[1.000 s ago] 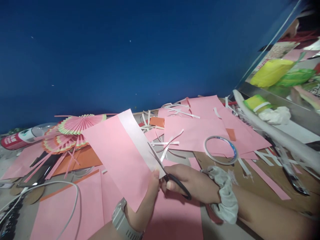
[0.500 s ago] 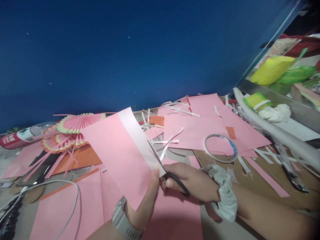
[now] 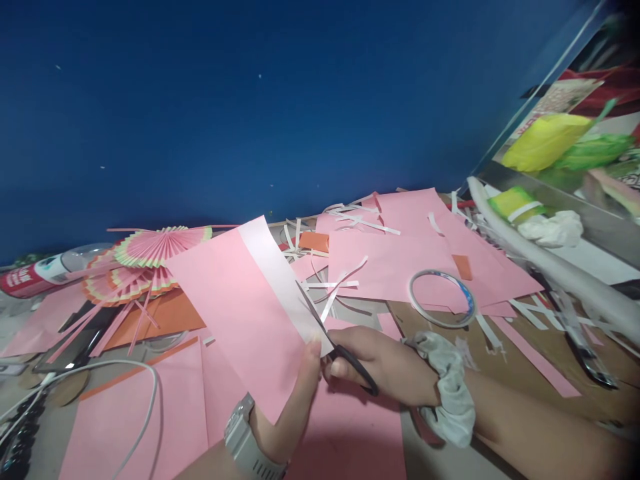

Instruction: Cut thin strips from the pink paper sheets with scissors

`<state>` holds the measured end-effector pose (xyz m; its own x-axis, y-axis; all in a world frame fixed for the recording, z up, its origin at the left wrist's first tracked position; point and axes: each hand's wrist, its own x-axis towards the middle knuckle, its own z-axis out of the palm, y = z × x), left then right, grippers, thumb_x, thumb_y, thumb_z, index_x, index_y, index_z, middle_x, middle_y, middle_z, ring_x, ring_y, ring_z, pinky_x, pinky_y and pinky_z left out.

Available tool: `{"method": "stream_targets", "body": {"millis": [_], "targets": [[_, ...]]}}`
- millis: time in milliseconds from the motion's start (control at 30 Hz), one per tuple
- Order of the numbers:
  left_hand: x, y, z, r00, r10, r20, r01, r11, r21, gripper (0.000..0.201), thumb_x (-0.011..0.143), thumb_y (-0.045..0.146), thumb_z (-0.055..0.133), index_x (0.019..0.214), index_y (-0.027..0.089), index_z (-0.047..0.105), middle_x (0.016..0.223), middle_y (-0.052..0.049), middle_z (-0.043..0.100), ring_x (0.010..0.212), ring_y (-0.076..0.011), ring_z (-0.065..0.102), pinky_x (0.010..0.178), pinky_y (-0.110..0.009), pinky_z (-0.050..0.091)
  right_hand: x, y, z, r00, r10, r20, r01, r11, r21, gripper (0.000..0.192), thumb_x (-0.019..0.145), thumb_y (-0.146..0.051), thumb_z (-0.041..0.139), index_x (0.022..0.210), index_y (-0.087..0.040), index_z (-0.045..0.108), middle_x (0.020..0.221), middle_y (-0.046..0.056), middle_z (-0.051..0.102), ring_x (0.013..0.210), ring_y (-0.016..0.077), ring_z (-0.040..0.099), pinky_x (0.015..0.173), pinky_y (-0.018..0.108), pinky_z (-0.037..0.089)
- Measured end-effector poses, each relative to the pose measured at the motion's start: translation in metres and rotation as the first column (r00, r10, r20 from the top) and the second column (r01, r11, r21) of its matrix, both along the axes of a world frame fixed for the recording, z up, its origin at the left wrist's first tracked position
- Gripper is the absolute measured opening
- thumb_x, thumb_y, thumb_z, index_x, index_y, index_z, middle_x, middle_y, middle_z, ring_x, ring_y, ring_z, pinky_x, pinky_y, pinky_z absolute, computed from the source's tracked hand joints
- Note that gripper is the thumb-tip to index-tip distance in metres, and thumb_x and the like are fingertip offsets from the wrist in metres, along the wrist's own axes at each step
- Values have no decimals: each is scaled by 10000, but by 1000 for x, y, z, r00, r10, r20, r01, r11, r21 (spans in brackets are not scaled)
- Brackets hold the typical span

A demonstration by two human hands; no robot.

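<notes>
At the far left edge of the table a red-labelled bottle [image 3: 35, 275] lies on its side, and just right of it the pleated paper fans [image 3: 145, 261] rest on an orange sheet [image 3: 165, 317], with a white cable [image 3: 135, 380] looping over the pink sheets near the front edge.

Your left hand [image 3: 290, 407], with a watch [image 3: 245, 443] on the wrist, is closed on the pink paper sheet [image 3: 240, 313]. The thumb presses its lower right edge and lifts it tilted above the table, with its paler strip along the right side. I judge this sheet to be light, thin and floppy, easy to crease or tear, so pinch it close to the cut line, near the lower edge, to keep it taut where the blades meet it.

Immediately right of that thumb, your right hand [image 3: 385, 370] is wrapped through the black handles of the scissors [image 3: 333, 333], a grey scrunchie [image 3: 450, 393] on the wrist. The blades run up and left along the boundary of the pale strip, touching the sheet; whether they bite or only rest there is hard to tell.

Further right a tape roll [image 3: 443, 300] lies on more pink sheets among white paper strips [image 3: 340, 283], and yellow and green bags [image 3: 565, 143] sit beyond the right edge.
</notes>
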<state>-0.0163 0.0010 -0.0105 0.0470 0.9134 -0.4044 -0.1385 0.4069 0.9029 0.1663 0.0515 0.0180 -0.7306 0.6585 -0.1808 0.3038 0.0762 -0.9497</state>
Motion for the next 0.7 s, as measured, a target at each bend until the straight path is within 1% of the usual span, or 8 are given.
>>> {"method": "stream_targets", "body": {"millis": [67,133,200,267,333,467,600,700], "targets": [[-3,-1,-2,995,-55,-84,62,994,90,627,885,631,646,1343,202,648,1589,-57,508,1532,-280,351,1269,-365,297,-1,-1,2,1000,-24,15,24,1000,18,628,894,-810,460,819,-193,548,737,8,579,693,176,531,676,296,438],[-4,-2,-2,988,-87,-130,104,986,129,621,914,634,600,1362,205,633,1601,-57,491,1543,-280,327,1263,-374,313,-1,-1,3,1000,-18,6,18,1000,-13,612,906,-796,455,822,-196,539,724,-1,571,666,165,522,652,286,433],[-4,-2,-1,986,-97,-133,113,986,122,651,910,670,573,1353,197,639,1588,-72,507,1547,-306,313,1268,-410,309,-2,-1,3,1000,-10,-1,10,999,-34,599,920,-782,446,828,-197,537,721,-3,571,656,161,525,641,280,429],[-2,0,2,986,-97,-135,112,988,105,689,887,706,574,1338,191,652,1579,-83,517,1549,-334,302,1273,-444,301,-1,-1,3,1000,-10,4,10,1000,6,593,924,-774,450,842,-195,553,731,-4,564,675,163,516,653,282,425],[-1,1,6,984,-98,-148,114,988,106,666,880,699,588,1322,208,669,1572,-67,528,1553,-329,292,1276,-437,301,0,0,2,1000,-4,13,3,999,47,579,932,-757,458,851,-194,564,741,-3,567,702,169,516,675,287,419],[0,2,9,982,-124,-145,144,980,138,562,929,620,578,1331,238,668,1559,-41,543,1571,-294,253,1290,-414,272,0,1,-1,1000,11,11,-11,1000,-1,569,949,-740,439,863,-189,550,764,19,617,713,187,582,683,300,442],[0,1,6,982,-132,-138,148,982,117,617,918,660,565,1357,234,641,1577,-47,521,1564,-300,268,1299,-434,244,0,0,-2,1000,0,18,-1,999,44,576,943,-745,442,858,-188,561,755,16,596,709,188,566,667,298,455],[-1,2,6,982,-125,-144,141,984,108,648,901,693,562,1340,224,647,1562,-61,537,1558,-314,280,1294,-455,255,1,0,-3,1000,23,7,-23,1000,21,571,961,-734,416,889,-188,566,753,15,618,697,181,579,649,287,455]]}}
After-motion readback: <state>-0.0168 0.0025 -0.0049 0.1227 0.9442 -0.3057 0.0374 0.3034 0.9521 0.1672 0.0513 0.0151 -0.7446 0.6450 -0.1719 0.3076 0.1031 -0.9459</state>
